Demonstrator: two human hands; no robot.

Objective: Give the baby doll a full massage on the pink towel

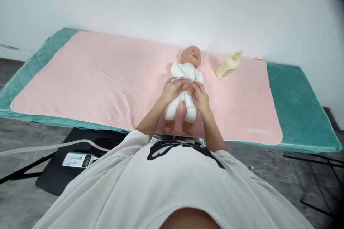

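A baby doll [188,71] with a bare head and a white cloth body lies on its back on a pink sheet [94,75]. My left hand [173,88] rests at the doll's belly, its fingers bent around one small doll hand. On the other side, my right hand [199,94] has its fingers curled at the doll's other hand. Both doll hands are close together over the belly. The doll's legs point towards me, feet near the sheet's front edge. My fingertips are partly hidden against the doll.
A pale yellow pump bottle [228,67] stands on the sheet right of the doll. Under the sheet is a green padded mat [298,100]. Below left, a black chair [56,171] carries a white device [77,160] with a cable. Black metal legs [317,182] show at lower right.
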